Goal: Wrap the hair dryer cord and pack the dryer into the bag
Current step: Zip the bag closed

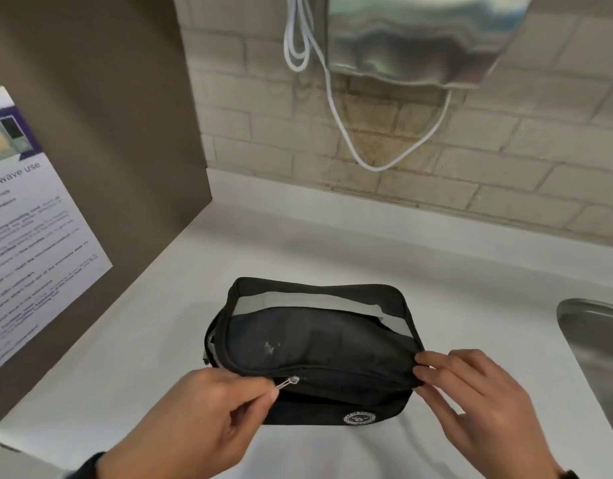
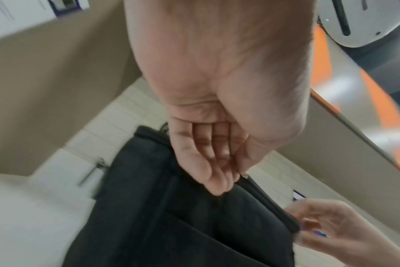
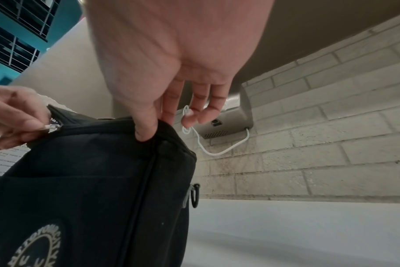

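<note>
A black zip bag (image 1: 312,344) with a grey strip and a round white logo lies on the white counter (image 1: 453,271). My left hand (image 1: 225,402) pinches the metal zipper pull (image 1: 289,382) at the bag's near left, seen too in the right wrist view as zipper pull (image 3: 51,127). My right hand (image 1: 470,388) pinches the bag's near right corner, thumb and forefinger on the fabric edge (image 3: 149,130). In the left wrist view the left hand (image 2: 217,162) is curled over the bag (image 2: 171,216). The hair dryer and its cord are hidden from view.
A steel wall unit (image 1: 422,39) with a hanging white cable (image 1: 377,164) sits on the brick wall behind. A brown panel with a printed notice (image 1: 32,236) stands at left. A steel sink (image 1: 595,350) lies at right.
</note>
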The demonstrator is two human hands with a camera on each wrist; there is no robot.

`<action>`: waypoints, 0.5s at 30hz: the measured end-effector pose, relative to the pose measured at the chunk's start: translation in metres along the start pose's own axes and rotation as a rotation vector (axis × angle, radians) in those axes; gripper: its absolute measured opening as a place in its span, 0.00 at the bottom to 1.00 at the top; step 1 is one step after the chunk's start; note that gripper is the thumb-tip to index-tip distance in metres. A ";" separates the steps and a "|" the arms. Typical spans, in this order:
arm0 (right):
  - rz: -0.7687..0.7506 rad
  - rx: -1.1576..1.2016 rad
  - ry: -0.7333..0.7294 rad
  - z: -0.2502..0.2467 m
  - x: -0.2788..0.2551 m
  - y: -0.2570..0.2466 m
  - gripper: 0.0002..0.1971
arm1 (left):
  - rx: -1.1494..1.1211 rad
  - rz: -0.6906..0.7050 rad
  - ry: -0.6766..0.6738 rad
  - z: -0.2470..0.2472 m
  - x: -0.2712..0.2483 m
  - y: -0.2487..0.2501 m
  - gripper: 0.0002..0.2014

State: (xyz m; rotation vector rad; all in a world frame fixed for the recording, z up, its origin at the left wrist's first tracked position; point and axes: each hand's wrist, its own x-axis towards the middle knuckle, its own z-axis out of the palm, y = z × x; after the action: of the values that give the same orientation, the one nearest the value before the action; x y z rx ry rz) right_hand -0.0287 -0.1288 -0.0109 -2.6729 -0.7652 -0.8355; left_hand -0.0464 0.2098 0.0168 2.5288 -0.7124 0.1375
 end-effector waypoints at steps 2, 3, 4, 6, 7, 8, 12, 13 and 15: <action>-0.004 -0.033 0.013 -0.001 0.001 0.001 0.09 | -0.003 -0.026 0.000 -0.015 -0.008 -0.013 0.12; -0.003 -0.046 0.018 -0.002 0.001 0.001 0.09 | -0.018 -0.039 0.004 -0.022 -0.013 -0.020 0.11; 0.001 -0.055 0.017 -0.003 0.002 0.002 0.09 | -0.033 -0.051 0.011 -0.028 -0.017 -0.028 0.10; 0.021 -0.063 -0.014 -0.006 0.004 0.002 0.11 | -0.058 -0.075 0.038 -0.040 -0.024 -0.040 0.10; 0.040 -0.057 -0.047 -0.008 0.006 0.001 0.12 | -0.073 -0.084 0.054 -0.043 -0.027 -0.044 0.09; 0.065 -0.043 -0.091 -0.011 0.008 -0.002 0.13 | -0.092 -0.088 0.067 -0.044 -0.029 -0.046 0.09; 0.100 0.109 -0.159 -0.023 0.032 -0.043 0.19 | -0.201 -0.105 0.072 -0.033 -0.031 -0.044 0.08; 0.097 0.183 -0.122 -0.021 0.040 -0.060 0.19 | -0.231 -0.108 0.063 -0.030 -0.031 -0.044 0.09; 0.042 0.290 -0.048 -0.005 0.054 -0.096 0.15 | -0.278 -0.110 0.059 -0.027 -0.032 -0.045 0.09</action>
State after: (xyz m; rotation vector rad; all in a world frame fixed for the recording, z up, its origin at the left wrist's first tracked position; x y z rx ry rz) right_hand -0.0458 -0.0285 0.0314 -2.4493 -0.7725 -0.6002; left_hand -0.0495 0.2706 0.0128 2.2817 -0.5284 0.0689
